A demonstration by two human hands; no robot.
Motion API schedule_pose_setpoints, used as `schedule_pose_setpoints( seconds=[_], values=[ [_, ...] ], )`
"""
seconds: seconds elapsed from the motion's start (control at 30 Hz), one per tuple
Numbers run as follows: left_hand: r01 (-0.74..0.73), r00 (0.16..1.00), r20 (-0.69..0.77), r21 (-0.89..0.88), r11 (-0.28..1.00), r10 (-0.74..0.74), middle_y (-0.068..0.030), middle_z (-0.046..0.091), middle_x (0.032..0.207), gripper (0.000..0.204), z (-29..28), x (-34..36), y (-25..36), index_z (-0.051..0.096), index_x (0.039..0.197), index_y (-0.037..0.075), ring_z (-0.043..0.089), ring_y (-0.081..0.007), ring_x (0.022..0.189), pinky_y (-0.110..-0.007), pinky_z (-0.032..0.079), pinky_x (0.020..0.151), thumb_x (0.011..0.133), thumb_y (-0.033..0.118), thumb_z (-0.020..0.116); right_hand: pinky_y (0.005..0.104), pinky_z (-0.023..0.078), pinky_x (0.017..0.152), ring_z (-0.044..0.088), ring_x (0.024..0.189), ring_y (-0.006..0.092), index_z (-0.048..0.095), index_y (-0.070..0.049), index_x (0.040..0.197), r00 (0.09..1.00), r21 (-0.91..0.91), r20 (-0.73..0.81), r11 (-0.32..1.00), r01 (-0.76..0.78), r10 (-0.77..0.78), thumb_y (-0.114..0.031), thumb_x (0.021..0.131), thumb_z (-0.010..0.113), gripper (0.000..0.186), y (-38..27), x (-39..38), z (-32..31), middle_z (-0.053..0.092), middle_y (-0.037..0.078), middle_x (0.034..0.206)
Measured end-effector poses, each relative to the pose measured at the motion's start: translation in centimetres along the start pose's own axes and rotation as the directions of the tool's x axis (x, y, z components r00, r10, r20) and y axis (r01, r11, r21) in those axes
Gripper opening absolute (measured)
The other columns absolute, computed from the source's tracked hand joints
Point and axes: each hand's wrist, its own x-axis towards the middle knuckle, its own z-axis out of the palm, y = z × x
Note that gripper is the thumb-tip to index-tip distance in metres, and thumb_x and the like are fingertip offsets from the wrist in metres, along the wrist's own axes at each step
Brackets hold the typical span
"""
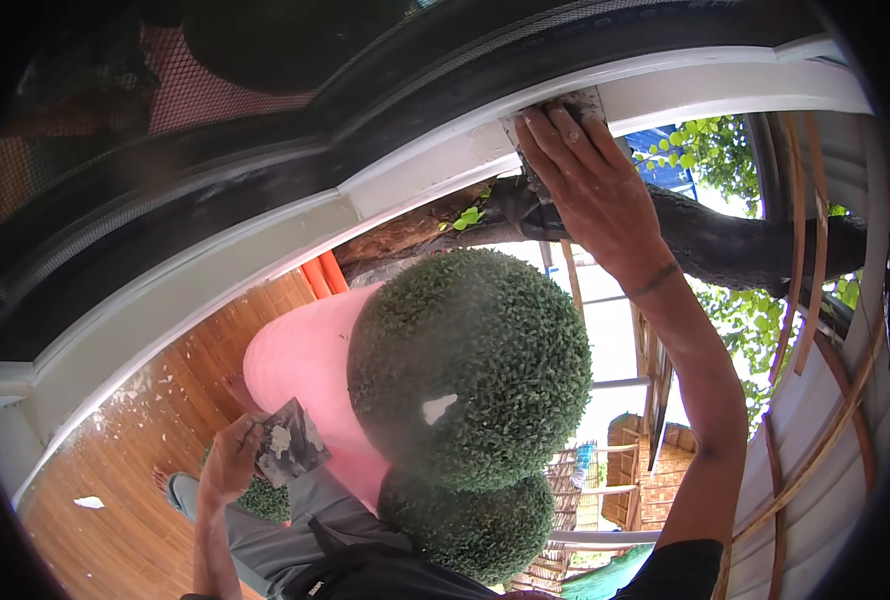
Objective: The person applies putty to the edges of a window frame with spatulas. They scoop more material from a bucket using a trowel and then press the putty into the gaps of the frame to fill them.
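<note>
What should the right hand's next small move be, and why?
Probably a short smoothing stroke along the long white beam: the right hand presses a thin greyish flat piece against it, and the left hand holds a dark square plate bearing pale paste.

White-smeared grey plate (pixel 295 452), apparently metal

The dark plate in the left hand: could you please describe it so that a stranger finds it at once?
Start from the big smooth pink pot, left of the large leafy green ball. Below its left end in the picture, the left hand grips a flat, dark plate with straight edges. Pale lumps of paste on its dark face set it apart from the plain pink pot.
</note>
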Motion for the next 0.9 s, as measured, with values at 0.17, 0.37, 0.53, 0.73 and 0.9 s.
schedule_pose_setpoints(
  seconds=[0.17, 0.37, 0.53, 0.73, 0.9],
  values=[
    [-0.025, 0.999, -0.037, 0.011, 1.000, 0.025, -0.0072, 0.063, 0.073, 0.027, -0.4, -0.2, -0.7, 0.062, 0.114, -0.004, 0.060, -0.0109, 0.058, -0.027, 0.048, 0.052, 0.104, 0.014, 0.045, 0.0398, 0.034, 0.115, 0.044, 0.133, 0.0220, 0.046, -0.005, 0.143, 0.992, 0.025, 0.126, 1.000, -0.013, 0.009, -0.013, 0.082, 0.058, 0.063, -0.8, -1.7, -2.2, 0.048, 0.006, 0.143],
    [0.051, 0.999, -0.008, -0.012, 0.999, -0.051, -0.0063, 0.063, 0.074, 0.027, -0.6, -0.2, 0.5, 0.063, 0.114, -0.004, 0.060, -0.0105, 0.058, -0.027, 0.049, 0.052, 0.105, 0.014, 0.045, 0.0398, 0.035, 0.115, 0.044, 0.133, 0.0222, 0.046, -0.006, 0.143, 0.997, 0.070, 0.058, 0.996, -0.056, 0.052, -0.012, 0.082, 0.058, 0.062, -0.4, -1.6, -2.9, 0.048, 0.006, 0.142],
    [0.050, 0.999, 0.016, -0.065, 0.997, -0.049, -0.0057, 0.064, 0.075, 0.028, 0.3, 0.2, 1.1, 0.063, 0.114, -0.005, 0.060, -0.0108, 0.058, -0.026, 0.049, 0.053, 0.104, 0.014, 0.044, 0.0386, 0.035, 0.115, 0.045, 0.132, 0.0209, 0.047, -0.008, 0.142, 0.999, -0.010, 0.037, 1.000, -0.029, 0.029, -0.015, 0.082, 0.059, 0.061, 0.3, -1.1, -0.5, 0.049, 0.003, 0.141],
    [0.123, 0.992, 0.038, -0.094, 0.988, -0.120, -0.0069, 0.065, 0.076, 0.028, 0.7, 0.2, 1.0, 0.063, 0.114, -0.005, 0.063, -0.0118, 0.060, -0.028, 0.050, 0.053, 0.104, 0.014, 0.045, 0.0384, 0.033, 0.114, 0.044, 0.130, 0.0230, 0.055, -0.004, 0.135, 0.999, -0.064, -0.047, 0.998, -0.003, 0.000, -0.020, 0.086, 0.056, 0.051, 0.6, -0.2, 0.2, 0.051, 0.006, 0.139],
    [0.103, 0.993, 0.052, -0.030, 0.994, -0.101, -0.0090, 0.066, 0.077, 0.026, 0.9, 0.6, 1.6, 0.063, 0.114, -0.004, 0.063, -0.0146, 0.062, -0.029, 0.051, 0.058, 0.103, 0.013, 0.045, 0.0384, 0.033, 0.114, 0.044, 0.130, 0.0231, 0.054, -0.002, 0.135, 0.999, -0.046, -0.032, 0.999, -0.010, 0.009, -0.020, 0.085, 0.058, 0.052, 0.8, 0.0, -0.2, 0.052, 0.006, 0.136]
  ],
)
